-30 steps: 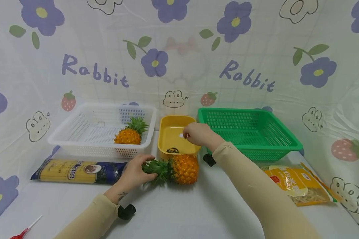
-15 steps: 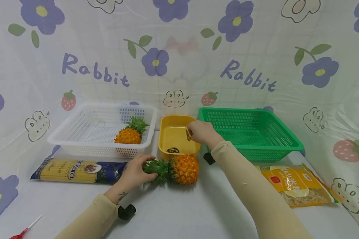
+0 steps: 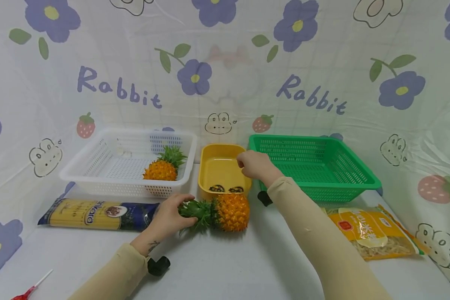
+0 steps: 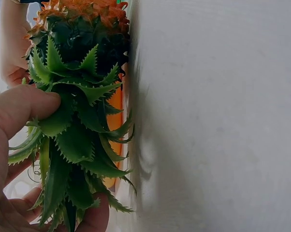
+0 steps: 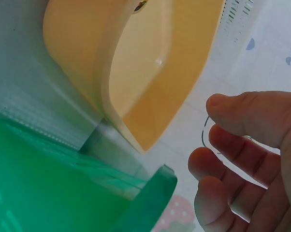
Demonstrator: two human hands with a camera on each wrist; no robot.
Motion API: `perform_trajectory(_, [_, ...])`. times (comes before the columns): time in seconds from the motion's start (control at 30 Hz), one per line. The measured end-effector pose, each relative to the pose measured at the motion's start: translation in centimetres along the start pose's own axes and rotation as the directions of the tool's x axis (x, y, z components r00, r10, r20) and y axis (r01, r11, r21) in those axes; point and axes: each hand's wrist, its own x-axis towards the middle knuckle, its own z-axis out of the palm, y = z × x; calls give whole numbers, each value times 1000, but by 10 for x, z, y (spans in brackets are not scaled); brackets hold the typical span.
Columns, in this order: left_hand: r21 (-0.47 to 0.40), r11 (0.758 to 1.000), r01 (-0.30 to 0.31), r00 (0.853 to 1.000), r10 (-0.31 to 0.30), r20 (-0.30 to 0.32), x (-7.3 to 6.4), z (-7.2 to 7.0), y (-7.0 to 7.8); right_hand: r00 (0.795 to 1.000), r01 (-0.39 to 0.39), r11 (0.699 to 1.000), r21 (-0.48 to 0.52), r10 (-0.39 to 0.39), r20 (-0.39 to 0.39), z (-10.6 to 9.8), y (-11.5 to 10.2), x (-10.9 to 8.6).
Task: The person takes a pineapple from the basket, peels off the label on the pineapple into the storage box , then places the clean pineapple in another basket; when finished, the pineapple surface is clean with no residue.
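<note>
An artificial pineapple (image 3: 231, 212) lies on its side on the white table, its orange body at the front wall of the yellow bin (image 3: 225, 167). My left hand (image 3: 171, 217) grips its green leafy crown (image 4: 75, 140), thumb on one side and fingers on the other. Inside the bin, two small dark pieces with a yellowish pattern (image 3: 217, 188) are near the front wall. My right hand (image 3: 257, 166) hovers over the bin's right rim. Its fingers (image 5: 242, 154) are loosely bent, and nothing shows between them and the thumb.
A white basket (image 3: 108, 166) at left contains another pineapple (image 3: 161, 170). To the right stands a green basket (image 3: 315, 166). A spaghetti packet (image 3: 97, 214) lies at left, a yellow noodle bag (image 3: 375, 233) at right. A red-handled tool (image 3: 26, 293) is at the lower left.
My right hand has let go of a small patterned piece, now beside the other in the yellow bin, and shifted slightly right. My left hand and the pineapple have stayed put.
</note>
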Motion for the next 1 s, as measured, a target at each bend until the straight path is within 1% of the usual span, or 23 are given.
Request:
perform_trajectory(0.1, [3,1000,2,1000,-2,0,1,0,0,1000,-16,1000,14,16,-9,-1,4,-1])
perform_trajectory(0.17, [0,1000,8,1000,-8,2,1,0,1,999,-35,999,42,36,-18,-3,7,-3])
perform_trajectory(0.27, [-5,1000,14,1000,-14,4,1,0,2,996,-83,988,133,87,-28,-6,12,-8])
perform_trajectory(0.37, [-8,1000,17,1000,-17,2,1,0,2,986,-144,956,256,160,-42,-11,15,-16])
perform_trajectory(0.47, [-5,1000,20,1000,-20,1,0,0,3,972,-180,901,395,224,-66,-16,20,-28])
perform_trajectory(0.57, [-12,1000,25,1000,-25,5,0,0,3,958,-191,835,516,273,-88,-18,29,-41])
perform_trajectory(0.63, [-9,1000,24,1000,-24,6,-1,0,3,947,-203,792,576,308,-90,-18,37,-50])
perform_trajectory(0.77, [-7,1000,28,1000,-28,6,-1,0,3,923,-232,709,666,377,-80,-15,53,-70])
perform_trajectory(0.9, [-11,1000,25,1000,-25,5,-1,0,4,902,-235,620,749,427,-70,-13,67,-93])
perform_trajectory(1.0, [-21,1000,16,1000,-16,1,-2,1,3,887,-232,568,790,457,-69,-10,74,-111])
